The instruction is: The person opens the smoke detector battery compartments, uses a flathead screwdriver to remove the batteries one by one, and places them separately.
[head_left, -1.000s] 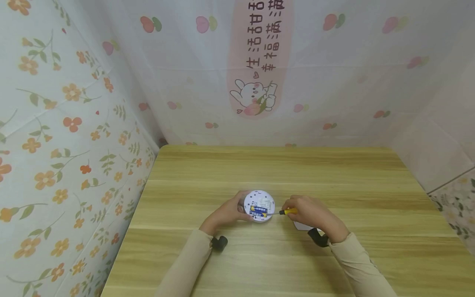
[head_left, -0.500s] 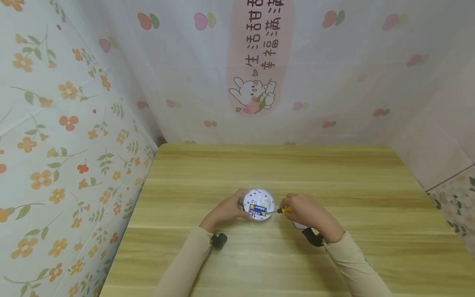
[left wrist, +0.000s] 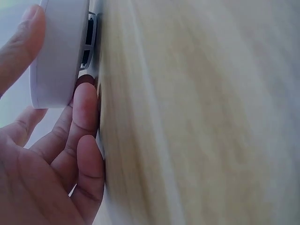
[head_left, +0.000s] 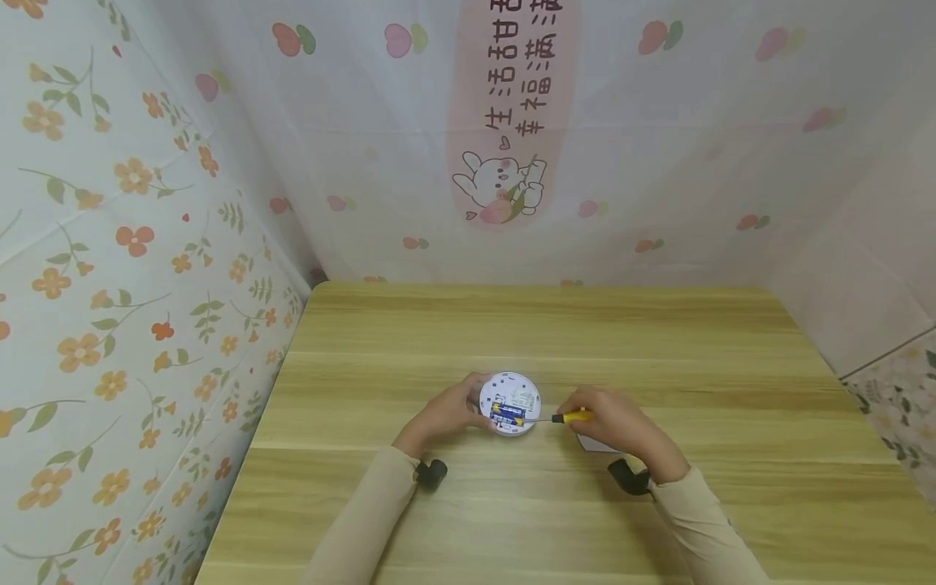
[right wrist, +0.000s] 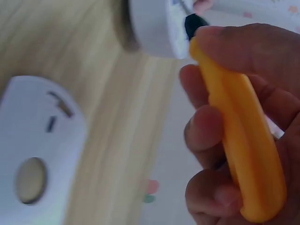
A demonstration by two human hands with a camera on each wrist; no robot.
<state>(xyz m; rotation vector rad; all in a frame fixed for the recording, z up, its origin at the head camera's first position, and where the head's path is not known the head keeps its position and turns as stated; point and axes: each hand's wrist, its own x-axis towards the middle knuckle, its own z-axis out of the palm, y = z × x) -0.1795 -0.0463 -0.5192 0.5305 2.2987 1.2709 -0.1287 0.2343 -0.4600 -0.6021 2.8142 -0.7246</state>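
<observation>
My left hand grips the left side of a round white smoke alarm, thumb on the near edge. Its battery side faces up, showing blue-and-yellow batteries in their bay. In the left wrist view the thumb and curled fingers flank the alarm's white wall, and a vented part faces the table. My right hand holds a screwdriver by its yellow handle, fingers curled round it in the right wrist view. The thin shaft points left, its tip overlapping the batteries' right end.
A flat white mounting plate with slots and a round hole lies on the wooden table, partly under my right hand. Black wrist mounts sit at both cuffs. Patterned curtains hang behind and on the left.
My right hand shifts left with the screwdriver, then draws back right, showing more of the shaft. My left hand and the smoke alarm stay nearly in place.
</observation>
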